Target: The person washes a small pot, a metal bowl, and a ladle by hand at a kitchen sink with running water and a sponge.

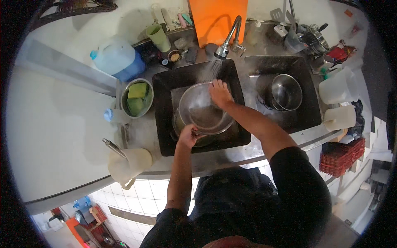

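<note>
A wide round metal bowl (204, 114) is tilted inside the dark left sink basin (164, 124). My left hand (188, 135) grips its near-left rim, with the thumb on top. On the far-right rim lies my right hand (220, 93), fingers bent over the edge; their undersides are hidden. Water sprays from the pull-down faucet head (220, 52) towards the bowl's far rim, just behind my right hand. Under the bowl, part of another round vessel shows, but I cannot tell what it is.
A metal pot (287, 92) stands in the right basin (305, 114). Left of the sink are a steel bowl with sponges (136, 97), a jug of blue liquid (119, 59) and a plastic pitcher (131, 161). Plastic pitchers (338, 86) and an orange board (218, 21) flank the basins.
</note>
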Available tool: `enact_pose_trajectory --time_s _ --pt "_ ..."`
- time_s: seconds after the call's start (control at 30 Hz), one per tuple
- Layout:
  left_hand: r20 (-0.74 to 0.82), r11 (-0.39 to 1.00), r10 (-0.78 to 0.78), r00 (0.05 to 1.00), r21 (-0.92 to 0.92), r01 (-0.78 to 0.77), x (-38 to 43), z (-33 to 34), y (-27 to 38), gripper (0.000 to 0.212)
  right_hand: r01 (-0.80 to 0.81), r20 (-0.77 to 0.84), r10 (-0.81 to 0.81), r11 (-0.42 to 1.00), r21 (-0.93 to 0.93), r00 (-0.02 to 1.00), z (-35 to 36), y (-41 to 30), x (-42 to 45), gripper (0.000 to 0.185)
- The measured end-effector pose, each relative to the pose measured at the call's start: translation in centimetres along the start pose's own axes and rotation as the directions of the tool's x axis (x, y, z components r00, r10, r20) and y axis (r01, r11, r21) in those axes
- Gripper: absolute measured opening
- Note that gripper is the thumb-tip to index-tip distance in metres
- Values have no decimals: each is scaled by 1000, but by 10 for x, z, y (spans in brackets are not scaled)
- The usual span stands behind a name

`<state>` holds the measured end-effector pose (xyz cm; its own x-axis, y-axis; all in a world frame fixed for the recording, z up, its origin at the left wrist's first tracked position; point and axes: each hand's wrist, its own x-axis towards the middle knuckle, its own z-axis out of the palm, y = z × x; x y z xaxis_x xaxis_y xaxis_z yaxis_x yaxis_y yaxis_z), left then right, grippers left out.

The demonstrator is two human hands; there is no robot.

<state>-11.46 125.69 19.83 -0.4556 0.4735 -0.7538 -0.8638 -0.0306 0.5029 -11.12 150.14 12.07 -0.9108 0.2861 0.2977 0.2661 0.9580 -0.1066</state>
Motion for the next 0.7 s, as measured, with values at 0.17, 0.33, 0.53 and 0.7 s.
enact_pose_trajectory --time_s 0.17,0.33,0.53,0.7 --pt "177 999 -34 984 -30 40 -11 14 6 9 -58 -118 137 857 511 984 -5 -74 36 24" --pt "177 997 72 982 -27 -68 27 6 -7 9 -27 240 -239 654 756 941 21 -100 -10 31" --pt "47 992 122 991 -2 -122 17 -43 9 8 287 708 -439 898 333 553 -104 -70 -41 34" --pt "1 996 83 997 -29 -83 20 -23 8 8 -198 651 -272 809 554 709 -50 -81 -50 38"
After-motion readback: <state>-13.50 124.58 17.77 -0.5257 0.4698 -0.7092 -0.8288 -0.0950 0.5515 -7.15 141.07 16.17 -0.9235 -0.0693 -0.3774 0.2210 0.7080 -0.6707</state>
